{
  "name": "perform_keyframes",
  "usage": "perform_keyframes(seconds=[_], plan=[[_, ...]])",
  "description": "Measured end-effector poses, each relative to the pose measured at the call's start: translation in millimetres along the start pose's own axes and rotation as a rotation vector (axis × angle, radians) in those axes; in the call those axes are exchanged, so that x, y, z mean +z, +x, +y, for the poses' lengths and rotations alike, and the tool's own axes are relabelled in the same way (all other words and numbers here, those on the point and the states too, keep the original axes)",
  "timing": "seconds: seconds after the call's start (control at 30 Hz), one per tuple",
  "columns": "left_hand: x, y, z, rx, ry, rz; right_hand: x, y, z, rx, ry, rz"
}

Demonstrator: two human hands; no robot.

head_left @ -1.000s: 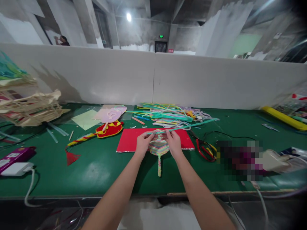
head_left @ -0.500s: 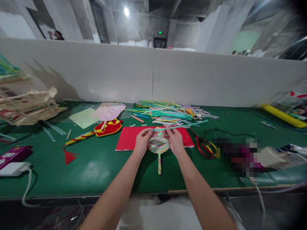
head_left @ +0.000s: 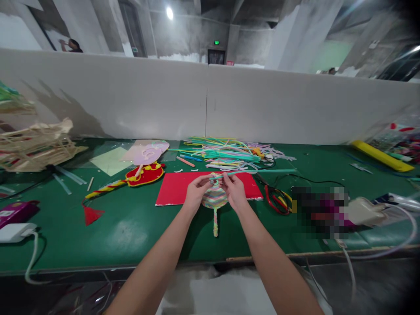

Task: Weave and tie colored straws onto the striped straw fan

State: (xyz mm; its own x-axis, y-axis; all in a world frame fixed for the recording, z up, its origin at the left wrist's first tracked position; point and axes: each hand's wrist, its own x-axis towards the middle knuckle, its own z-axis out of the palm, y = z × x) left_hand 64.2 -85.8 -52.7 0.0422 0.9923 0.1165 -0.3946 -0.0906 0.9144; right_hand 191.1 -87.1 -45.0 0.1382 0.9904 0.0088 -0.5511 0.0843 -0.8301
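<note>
Reaching across the green table (head_left: 131, 227), both hands meet over the near edge of the red sheet (head_left: 173, 190). The left hand (head_left: 196, 192) and right hand (head_left: 233, 191) pinch the top of a striped woven fan (head_left: 214, 199), its handle pointing back off the sheet toward the person. A teal strip (head_left: 262, 171) runs from the fingertips along the sheet's far edge. Beyond the sheet lies a pile of coloured strips (head_left: 226, 153), then a white partition (head_left: 262, 105).
</note>
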Motion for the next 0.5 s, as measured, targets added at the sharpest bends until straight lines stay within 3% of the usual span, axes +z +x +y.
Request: perform_keyframes(seconds=[0.17, 0.5], plan=[[-3.7, 4.0, -3.5, -0.003, -0.008, 0.056, 0.8, -0.9, -0.5, -0.004, -0.026, -0.031], [1.1, 2.8, 0.4, -0.144, -0.295, 0.044, 1.4, -3.4, 0.7, 0.038, -0.024, -0.122]])
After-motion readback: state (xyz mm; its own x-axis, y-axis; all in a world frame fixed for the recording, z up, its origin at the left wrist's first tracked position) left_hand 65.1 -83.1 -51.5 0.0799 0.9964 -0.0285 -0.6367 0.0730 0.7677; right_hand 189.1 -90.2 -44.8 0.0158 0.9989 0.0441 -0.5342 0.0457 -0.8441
